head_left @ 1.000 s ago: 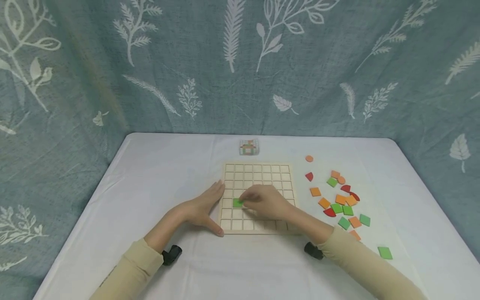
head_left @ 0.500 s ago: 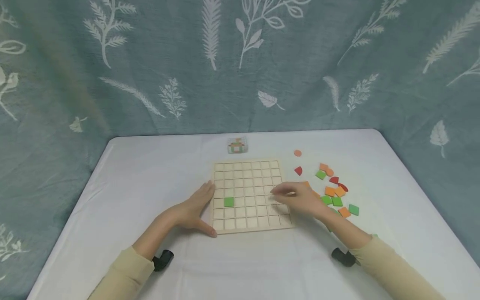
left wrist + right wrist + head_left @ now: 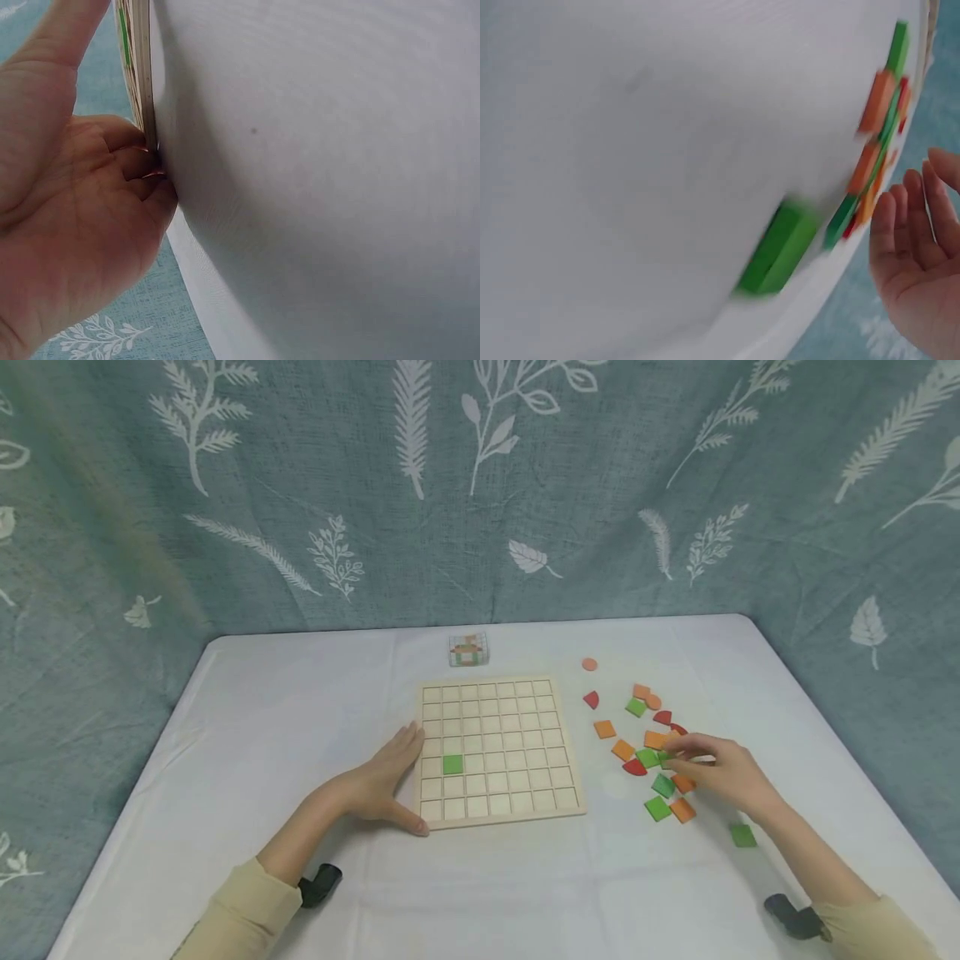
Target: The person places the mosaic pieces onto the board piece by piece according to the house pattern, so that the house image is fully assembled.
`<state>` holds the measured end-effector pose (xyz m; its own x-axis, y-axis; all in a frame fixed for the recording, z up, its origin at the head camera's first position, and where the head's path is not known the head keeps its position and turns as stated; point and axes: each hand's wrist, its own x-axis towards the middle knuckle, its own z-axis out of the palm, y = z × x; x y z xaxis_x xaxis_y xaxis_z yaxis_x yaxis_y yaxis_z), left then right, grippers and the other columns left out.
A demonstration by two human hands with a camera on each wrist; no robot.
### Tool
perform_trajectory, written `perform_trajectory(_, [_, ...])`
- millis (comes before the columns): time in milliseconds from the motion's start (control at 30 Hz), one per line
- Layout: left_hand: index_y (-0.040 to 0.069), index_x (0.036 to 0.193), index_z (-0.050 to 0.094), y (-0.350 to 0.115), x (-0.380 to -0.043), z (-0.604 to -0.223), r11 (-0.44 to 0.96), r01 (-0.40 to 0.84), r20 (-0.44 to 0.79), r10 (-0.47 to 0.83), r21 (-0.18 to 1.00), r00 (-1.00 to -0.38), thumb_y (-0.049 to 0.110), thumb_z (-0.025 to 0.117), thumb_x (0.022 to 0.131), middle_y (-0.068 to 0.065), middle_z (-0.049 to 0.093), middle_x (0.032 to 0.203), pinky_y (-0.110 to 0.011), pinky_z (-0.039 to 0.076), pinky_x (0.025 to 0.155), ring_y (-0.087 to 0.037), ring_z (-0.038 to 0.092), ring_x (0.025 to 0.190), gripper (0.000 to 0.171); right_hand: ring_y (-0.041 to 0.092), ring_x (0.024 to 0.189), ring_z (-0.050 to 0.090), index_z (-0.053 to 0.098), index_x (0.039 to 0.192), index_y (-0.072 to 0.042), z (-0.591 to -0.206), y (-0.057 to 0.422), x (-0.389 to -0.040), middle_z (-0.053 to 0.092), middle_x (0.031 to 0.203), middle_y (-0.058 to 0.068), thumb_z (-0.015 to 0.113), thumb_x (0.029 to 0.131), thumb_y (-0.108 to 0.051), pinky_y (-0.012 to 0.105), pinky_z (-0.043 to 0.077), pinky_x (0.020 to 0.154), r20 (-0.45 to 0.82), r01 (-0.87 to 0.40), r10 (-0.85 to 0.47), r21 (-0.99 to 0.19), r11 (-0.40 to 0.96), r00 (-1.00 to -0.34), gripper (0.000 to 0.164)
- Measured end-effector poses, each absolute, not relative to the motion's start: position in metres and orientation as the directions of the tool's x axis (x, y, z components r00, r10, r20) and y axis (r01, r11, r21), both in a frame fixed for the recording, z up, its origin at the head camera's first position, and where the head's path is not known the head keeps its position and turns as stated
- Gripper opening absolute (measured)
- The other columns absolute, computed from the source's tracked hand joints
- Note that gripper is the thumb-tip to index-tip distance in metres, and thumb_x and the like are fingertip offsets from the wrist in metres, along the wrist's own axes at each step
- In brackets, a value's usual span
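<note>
A light wooden board (image 3: pixel 517 745) with a square grid lies mid-table, and one green square tile (image 3: pixel 453 765) sits in a cell near its left side. My left hand (image 3: pixel 381 783) rests at the board's left edge, thumb at the near corner and fingers further up; the left wrist view shows the fingers touching the board's side (image 3: pixel 146 82). My right hand (image 3: pixel 723 770) hovers over the loose tiles right of the board, partly covering a green tile (image 3: pixel 664 760) and orange ones. In the right wrist view its fingers are relaxed, with nothing visible between them.
Loose orange, green and red pieces are scattered right of the board, including a red quarter-circle (image 3: pixel 592 700) and an orange disc (image 3: pixel 589 665). A lone green tile (image 3: pixel 743 836) lies nearer the front. A small patterned block or card (image 3: pixel 468 650) stands behind the board.
My right hand has left the green tile on the board and moved right to the loose pieces. The left hand stays at the board's edge. The head view has shifted slightly.
</note>
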<state>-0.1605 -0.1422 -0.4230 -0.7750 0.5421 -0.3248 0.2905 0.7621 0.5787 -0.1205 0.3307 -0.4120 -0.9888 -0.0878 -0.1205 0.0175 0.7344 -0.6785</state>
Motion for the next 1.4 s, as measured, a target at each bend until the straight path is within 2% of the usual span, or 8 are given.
perform_trajectory(167, [-0.008,0.153,0.004,-0.143,-0.159,-0.423,0.758,0.293,-0.32,0.545,0.582,-0.775,0.047,0.089,0.061,-0.024,-0.005,0.16,-0.053,0.01,0.117,-0.039,-0.004,0.147,0.137,0.035,0.106,0.056,0.064,0.122,-0.002,-0.412,0.352,-0.111,0.064,0.118,0.018,0.07,0.091,-0.024,0.051,0.053,0.087,-0.13,0.025,-0.067,-0.6,0.8,-0.989,0.039])
perform_trajectory(433, [-0.008,0.153,0.004,-0.145,-0.158,-0.424,0.757,0.291,-0.322,0.546,0.585,-0.774,0.048,0.089,0.061,-0.024,-0.005,0.16,-0.053,0.01,0.118,-0.038,-0.004,0.147,0.137,0.035,0.097,0.061,0.064,0.117,0.003,-0.415,0.366,-0.108,0.066,0.105,0.015,0.075,0.084,-0.015,0.047,0.056,0.08,-0.161,0.01,-0.091,-0.539,0.842,-0.983,0.039])
perform_trajectory(633, [-0.007,0.153,0.003,-0.145,-0.157,-0.423,0.755,0.279,-0.328,0.543,0.593,-0.773,0.046,0.09,0.062,-0.024,-0.006,0.16,-0.053,0.009,0.118,-0.038,-0.005,0.147,0.136,0.025,0.088,0.063,0.067,0.111,0.001,-0.417,0.363,-0.114,0.067,0.092,0.005,0.077,0.083,-0.013,0.032,0.055,0.072,-0.119,-0.02,-0.096,-0.519,0.855,-0.988,0.033])
perform_trajectory(800, [-0.007,0.153,0.003,-0.144,-0.156,-0.422,0.756,0.269,-0.335,0.539,0.596,-0.772,0.045,0.09,0.062,-0.023,-0.006,0.16,-0.052,0.008,0.118,-0.037,-0.006,0.147,0.136,0.025,0.086,0.064,0.067,0.108,0.001,-0.417,0.355,-0.121,0.069,0.09,0.005,0.078,0.081,-0.014,0.036,0.054,0.074,-0.079,-0.04,-0.093,-0.512,0.858,-0.993,0.033])
perform_trajectory(933, [-0.007,0.153,0.003,-0.144,-0.156,-0.422,0.759,0.265,-0.338,0.535,0.594,-0.774,0.044,0.09,0.061,-0.023,-0.006,0.16,-0.052,0.008,0.118,-0.037,-0.005,0.147,0.136,0.028,0.091,0.065,0.067,0.111,-0.001,-0.414,0.343,-0.127,0.071,0.095,0.007,0.077,0.083,-0.019,0.038,0.052,0.076,-0.07,-0.018,-0.067,-0.54,0.841,-0.995,0.034])
perform_trajectory(1133, [-0.006,0.153,0.003,-0.144,-0.157,-0.422,0.765,0.263,-0.345,0.531,0.587,-0.774,0.045,0.09,0.061,-0.023,-0.007,0.16,-0.051,0.008,0.118,-0.037,-0.006,0.147,0.137,0.027,0.097,0.065,0.066,0.114,-0.008,-0.411,0.315,-0.14,0.071,0.101,0.008,0.075,0.086,-0.033,0.029,0.053,0.073,-0.099,0.027,-0.052,-0.669,0.743,-0.994,0.039])
perform_trajectory(1267, [-0.006,0.153,0.002,-0.144,-0.158,-0.421,0.764,0.269,-0.348,0.538,0.587,-0.768,0.045,0.09,0.062,-0.023,-0.007,0.16,-0.051,0.007,0.118,-0.037,-0.006,0.147,0.136,0.024,0.099,0.065,0.066,0.115,-0.01,-0.41,0.288,-0.149,0.071,0.104,0.006,0.076,0.085,-0.036,0.029,0.053,0.075,-0.122,0.022,-0.096,-0.724,0.69,-0.988,0.041])
perform_trajectory(1400, [-0.006,0.153,0.001,-0.143,-0.158,-0.42,0.761,0.276,-0.347,0.544,0.587,-0.764,0.045,0.089,0.063,-0.023,-0.007,0.16,-0.051,0.007,0.118,-0.037,-0.006,0.147,0.136,0.02,0.099,0.065,0.068,0.113,-0.013,-0.411,0.257,-0.156,0.07,0.104,0.002,0.078,0.084,-0.031,0.034,0.052,0.08,-0.121,-0.026,-0.186,-0.771,0.637,-0.975,0.035])
